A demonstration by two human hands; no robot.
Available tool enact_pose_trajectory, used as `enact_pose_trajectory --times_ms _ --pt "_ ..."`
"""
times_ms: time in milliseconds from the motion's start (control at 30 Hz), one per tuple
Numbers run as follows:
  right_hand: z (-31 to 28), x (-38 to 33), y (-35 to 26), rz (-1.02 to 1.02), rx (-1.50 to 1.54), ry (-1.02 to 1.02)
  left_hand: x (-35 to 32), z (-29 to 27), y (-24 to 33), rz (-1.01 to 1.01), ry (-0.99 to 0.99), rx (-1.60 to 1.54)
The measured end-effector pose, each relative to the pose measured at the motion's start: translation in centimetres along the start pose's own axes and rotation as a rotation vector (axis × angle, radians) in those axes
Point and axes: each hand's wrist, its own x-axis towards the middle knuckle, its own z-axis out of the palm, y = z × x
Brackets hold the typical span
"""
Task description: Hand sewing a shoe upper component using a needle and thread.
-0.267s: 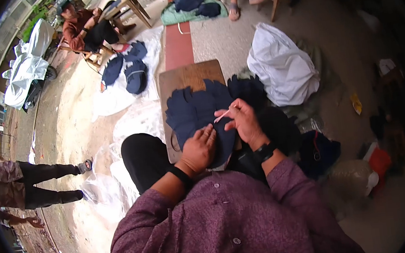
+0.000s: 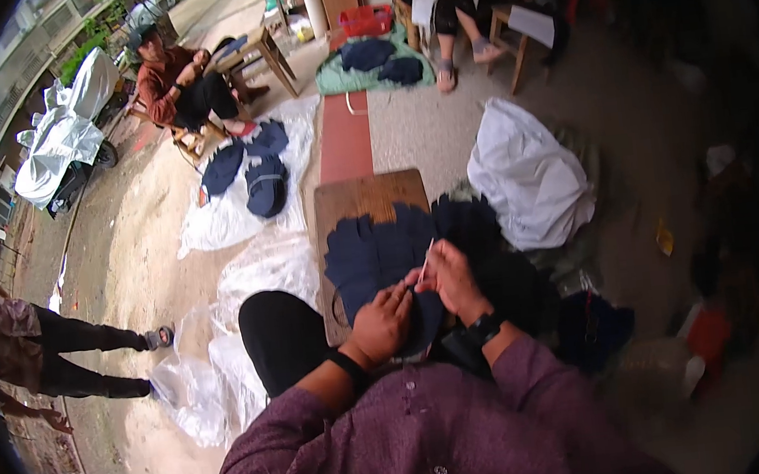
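Observation:
Dark blue cloth pieces with notched edges lie overlapping on a low wooden board before me. My left hand rests on the near part of the cloth, its fingers stretched out and lying flat. Close beside those fingertips, my right hand is closed in a pinch around a thin pinkish-white stick-like tool, which points up and away. What the tool's lower end touches is hidden by my fingers. More dark blue cloth lies just right of the board.
A white cloth sack stands to the right. Clear plastic sheeting and dark blue bundles lie on the left. Seated people are farther back; another person stands at left. A red basket sits at the back.
The view has tilted up, so the board and hands sit lower. My right hand has turned the tool from slanting sideways to nearly upright. The left hand stays on the cloth.

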Motion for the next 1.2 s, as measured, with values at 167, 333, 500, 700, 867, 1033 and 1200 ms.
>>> enact_pose_trajectory --times_ms 167,333,500,700,867,1033,1200 --pt "0.0 -0.2 0.2 0.012 -0.096 -0.031 -0.2 -0.3 0.0 0.036 0.021 0.037" --pt "1.6 -1.2 0.0 -0.064 -0.310 0.045 -0.9 -0.2 0.5 -0.023 0.000 -0.025" --pt "-0.1 -0.2 0.7 -0.355 -0.554 0.129 -0.5 -0.8 1.1 -0.035 -0.039 -0.009" --pt "-7.5 1.1 -4.2 -0.489 -0.503 0.558 -0.4 -0.3 0.0 -0.062 -0.008 -0.056" --pt "-10.1 -1.1 -11.3 -0.622 -0.288 0.550 -0.1 0.6 -1.2 -0.046 0.033 -0.009" --pt "-13.5 -3.6 -13.9 -0.692 -0.253 0.743 -0.3 1.1 -0.7 -0.049 0.019 -0.014" --pt "-12.2 -5.0 -15.4 -0.771 -0.237 0.775 -1.0 0.6 0.2 -0.068 0.002 0.006"
